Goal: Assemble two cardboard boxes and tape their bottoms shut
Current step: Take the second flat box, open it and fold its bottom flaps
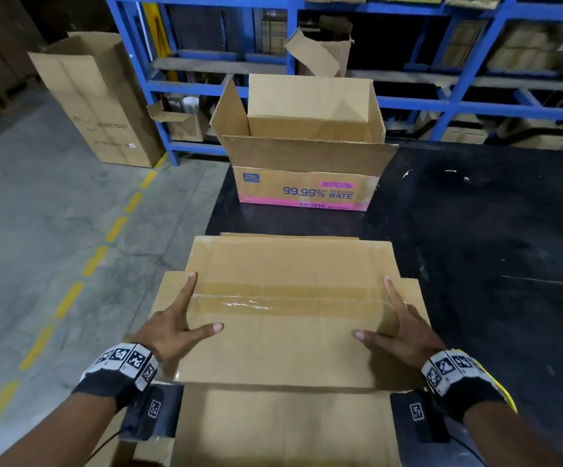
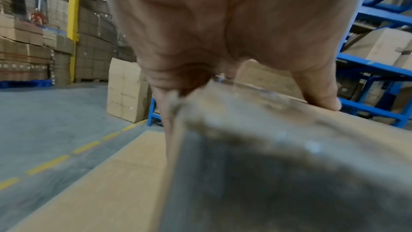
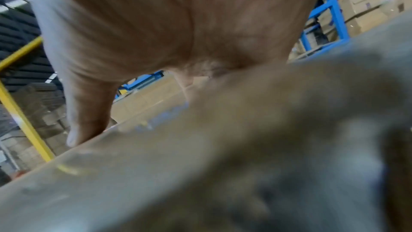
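Both hands on the taped box, near edge of the table.

I see the near box point(image 1: 287, 311) bottom-up on the black table point(image 1: 475, 230), a strip of clear tape point(image 1: 273, 299) running along its centre seam. My left hand point(image 1: 175, 328) grips the box's left edge: index finger straight along the top face, thumb stretched flat across it, the other fingers curled down over the side, as the left wrist view point(image 2: 200, 33) also shows. My right hand point(image 1: 404, 335) mirrors it on the right edge, index finger and thumb spread on top; the right wrist view point(image 3: 167, 24) is blurred, so I cannot tell how the remaining fingers lie. The second box point(image 1: 307, 163), printed "99.99% RATE", stands upright with flaps open further back on the table, apart from the first. Blue shelving point(image 1: 442, 102) stands behind.
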{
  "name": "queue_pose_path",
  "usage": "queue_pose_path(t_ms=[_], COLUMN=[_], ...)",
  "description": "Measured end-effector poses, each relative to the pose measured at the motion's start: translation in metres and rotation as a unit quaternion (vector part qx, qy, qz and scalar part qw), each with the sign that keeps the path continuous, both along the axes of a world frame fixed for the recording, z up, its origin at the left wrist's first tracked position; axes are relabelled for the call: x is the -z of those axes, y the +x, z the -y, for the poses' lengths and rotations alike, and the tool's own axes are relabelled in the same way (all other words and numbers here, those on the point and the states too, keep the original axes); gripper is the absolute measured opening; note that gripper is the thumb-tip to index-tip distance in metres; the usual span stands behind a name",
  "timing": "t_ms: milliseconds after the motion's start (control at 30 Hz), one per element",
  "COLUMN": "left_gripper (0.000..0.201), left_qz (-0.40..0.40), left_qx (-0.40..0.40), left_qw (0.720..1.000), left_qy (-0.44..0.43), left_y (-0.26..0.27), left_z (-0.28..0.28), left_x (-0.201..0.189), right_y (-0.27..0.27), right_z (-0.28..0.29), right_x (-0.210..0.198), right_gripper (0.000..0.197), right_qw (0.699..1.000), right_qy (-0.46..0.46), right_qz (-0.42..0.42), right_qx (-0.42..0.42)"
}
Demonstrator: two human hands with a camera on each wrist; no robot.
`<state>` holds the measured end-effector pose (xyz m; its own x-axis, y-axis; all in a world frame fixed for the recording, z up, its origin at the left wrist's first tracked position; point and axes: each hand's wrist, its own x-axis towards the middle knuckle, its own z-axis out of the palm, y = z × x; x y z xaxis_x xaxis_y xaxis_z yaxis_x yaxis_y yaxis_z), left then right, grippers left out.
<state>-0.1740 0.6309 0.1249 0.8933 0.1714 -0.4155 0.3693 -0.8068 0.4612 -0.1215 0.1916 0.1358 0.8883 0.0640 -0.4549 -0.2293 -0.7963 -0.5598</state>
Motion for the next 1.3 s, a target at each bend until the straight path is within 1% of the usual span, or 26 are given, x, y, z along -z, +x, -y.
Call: queue_pose_path(t_ms=[133,233,367,433,533,567,600,667,700,767,833,867,900,933,967,1000,1033,1067,1100,1133,1167,1200,1267,1300], left_gripper=[0.105,0.097,0.089,0.084,0.080,0.079,0.079,0.081,0.081,0.078,0.076,0.075,0.073,0.071,0.070,0.069,0.069,0.068,0.068,0.068,0.068,0.068,0.068,0.068], left_qz=[0.000,0.018,0.054,0.052,0.023,0.020,0.032,0.098,0.135,0.192,0.199,0.189,0.175,0.160,0.147,0.139,0.133,0.130,0.127,0.122,0.115,0.109,0.103,0.102], left_qx=[0.007,0.006,-0.006,-0.011,-0.014,-0.017,-0.015,0.023,0.060,0.143,0.214,0.237,0.250,0.252,0.251,0.249,0.248,0.249,0.252,0.257,0.261,0.264,0.266,0.266], left_qw=[1.000,0.999,0.998,0.998,1.000,0.999,0.998,0.983,0.974,0.961,0.949,0.946,0.943,0.943,0.944,0.945,0.945,0.944,0.943,0.942,0.942,0.942,0.943,0.943], left_qy=[-0.020,-0.032,-0.021,-0.012,0.004,0.020,0.059,0.155,0.171,0.141,0.114,0.117,0.130,0.144,0.156,0.163,0.167,0.171,0.174,0.176,0.176,0.176,0.174,0.171], left_y=[0.008,0.020,0.040,0.049,0.060,0.064,0.067,0.072,0.074,0.075,0.077,0.079,0.083,0.086,0.089,0.091,0.093,0.093,0.093,0.093,0.093,0.093,0.092,0.092], left_z=[0.000,0.001,0.002,0.005,0.016,0.018,0.020,0.032,0.046,0.091,0.148,0.174,0.195,0.210,0.219,0.223,0.224,0.224,0.223,0.224,0.224,0.226,0.228,0.228], left_x=[0.016,0.018,0.027,0.027,0.023,0.022,0.024,0.027,0.027,0.027,0.030,0.035,0.039,0.043,0.047,0.049,0.051,0.052,0.052,0.051,0.049,0.048,0.045,0.044], right_y=[0.004,0.013,0.029,0.038,0.053,0.057,0.060,0.063,0.063,0.063,0.062,0.059,0.056,0.051,0.045,0.036,0.025,0.014,0.003,-0.009,-0.020,-0.030,-0.043,-0.046], right_z=[-0.004,-0.005,-0.004,-0.003,0.000,0.001,0.001,0.002,0.003,0.005,0.006,0.009,0.017,0.028,0.044,0.064,0.087,0.110,0.133,0.154,0.170,0.184,0.201,0.207], right_x=[0.020,0.023,0.025,0.025,0.026,0.027,0.028,0.031,0.032,0.035,0.035,0.035,0.039,0.041,0.046,0.053,0.061,0.068,0.078,0.087,0.098,0.108,0.126,0.135], right_gripper=[0.127,0.126,0.127,0.125,0.122,0.122,0.121,0.121,0.121,0.123,0.127,0.125,0.116,0.099,0.080,0.068,0.063,0.061,0.061,0.064,0.069,0.074,0.079,0.077], right_qw=[1.000,0.999,0.999,0.999,0.998,0.998,0.998,0.998,0.998,0.998,0.996,0.992,0.982,0.966,0.951,0.943,0.944,0.951,0.959,0.961,0.958,0.955,0.957,0.960], right_qy=[0.010,0.016,0.003,0.005,0.009,0.010,0.012,0.014,0.016,0.017,0.056,0.098,0.152,0.204,0.221,0.202,0.155,0.089,-0.001,-0.093,-0.165,-0.210,-0.223,-0.219], right_qz=[0.001,0.016,0.013,0.011,0.015,0.014,0.014,0.017,0.019,0.019,0.025,0.034,0.041,0.047,0.054,0.070,0.089,0.097,0.092,0.066,0.026,-0.014,-0.069,-0.077], right_qx=[0.024,0.032,0.040,0.044,0.055,0.058,0.058,0.053,0.052,0.055,0.061,0.073,0.103,0.153,0.212,0.255,0.277,0.281,0.269,0.251,0.232,0.210,0.171,0.159])
